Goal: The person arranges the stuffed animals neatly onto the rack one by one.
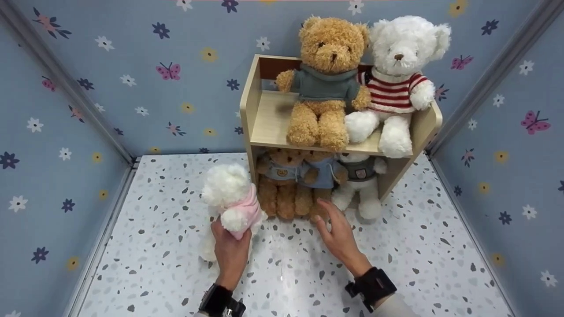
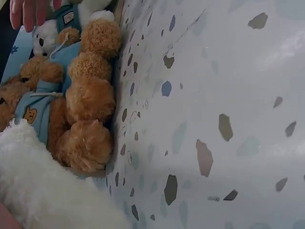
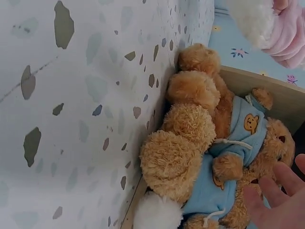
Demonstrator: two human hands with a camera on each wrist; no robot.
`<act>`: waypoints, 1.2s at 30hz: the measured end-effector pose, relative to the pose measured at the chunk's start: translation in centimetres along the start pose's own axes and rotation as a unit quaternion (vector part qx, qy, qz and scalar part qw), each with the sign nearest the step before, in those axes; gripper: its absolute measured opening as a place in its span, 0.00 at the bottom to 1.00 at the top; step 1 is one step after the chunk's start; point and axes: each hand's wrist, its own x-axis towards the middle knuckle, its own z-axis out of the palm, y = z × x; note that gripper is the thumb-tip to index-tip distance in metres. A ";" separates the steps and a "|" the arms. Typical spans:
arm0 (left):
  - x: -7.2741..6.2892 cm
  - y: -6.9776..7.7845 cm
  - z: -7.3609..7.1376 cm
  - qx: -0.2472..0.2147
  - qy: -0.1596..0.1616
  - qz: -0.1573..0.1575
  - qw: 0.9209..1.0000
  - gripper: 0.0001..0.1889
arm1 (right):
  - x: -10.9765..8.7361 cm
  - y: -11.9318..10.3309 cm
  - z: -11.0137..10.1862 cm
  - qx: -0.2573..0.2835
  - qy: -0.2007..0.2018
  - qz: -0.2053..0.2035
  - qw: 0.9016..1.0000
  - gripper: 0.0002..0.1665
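A white teddy bear in a pink top (image 1: 249, 207) is held by my left hand (image 1: 231, 251), which grips it round the body, left of the shelf. Its white fur (image 2: 43, 186) fills the lower corner of the left wrist view. My right hand (image 1: 337, 231) hovers with fingers extended in front of the lower shelf, holding nothing. Behind it on that level sit a brown bear in a light blue hoodie (image 1: 282, 171), another brown bear in blue (image 1: 324, 174) and a white bear in a dark top (image 1: 359, 176).
A wooden two-level shelf (image 1: 253, 110) stands against the flowered back wall (image 1: 189, 88). On its top sit a tan bear in a grey-green sweater (image 1: 328, 86) and a white bear in a red-striped sweater (image 1: 396, 92). Speckled flooring (image 1: 154, 246) spreads in front, between side walls.
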 end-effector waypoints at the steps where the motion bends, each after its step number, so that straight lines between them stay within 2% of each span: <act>1: -0.3 0.1 0.1 -0.001 -0.005 -0.003 1.000 0.36 | 0.0 -0.1 0.1 0.007 -0.006 0.005 1.000 0.27; 4: -1.3 0.6 0.7 -0.009 -0.022 -0.002 1.000 0.38 | -0.1 -0.9 0.6 0.058 -0.045 0.029 0.997 0.27; 6: -2.0 0.7 1.3 -0.005 -0.029 0.020 0.999 0.39 | 0.1 -1.7 0.9 0.120 -0.086 0.061 0.987 0.28; 8: -2.6 0.8 1.9 0.010 -0.035 0.059 0.998 0.40 | 0.4 -2.4 1.2 0.200 -0.124 0.103 0.966 0.30; 10: -3.0 0.8 2.6 0.035 -0.035 0.109 0.993 0.42 | 0.7 -3.1 1.4 0.272 -0.154 0.144 0.939 0.32; 13: -3.5 0.8 3.3 0.074 -0.025 0.169 0.983 0.47 | 1.3 -4.0 1.6 0.337 -0.185 0.185 0.905 0.37; 16: -3.8 0.9 3.6 0.108 -0.019 0.200 0.974 0.53 | 1.6 -4.7 1.8 0.357 -0.208 0.202 0.888 0.44; 18: -4.0 1.0 3.8 0.130 -0.021 0.208 0.969 0.55 | 1.8 -5.0 2.0 0.369 -0.209 0.217 0.879 0.47; 24: -5.1 1.3 4.7 0.160 -0.029 0.245 0.956 0.54 | 2.0 -5.4 2.1 0.384 -0.174 0.265 0.867 0.50; 29: -5.8 1.3 5.1 0.139 -0.045 0.284 0.948 0.52 | 2.4 -5.2 2.1 0.395 -0.154 0.299 0.855 0.46; 32: -6.2 1.3 5.3 0.113 -0.062 0.288 0.949 0.51 | 2.7 -5.0 1.9 0.394 -0.156 0.295 0.856 0.43; 36: -6.4 1.5 5.4 0.089 -0.081 0.284 0.951 0.53 | 2.9 -4.6 1.5 0.368 -0.154 0.285 0.871 0.41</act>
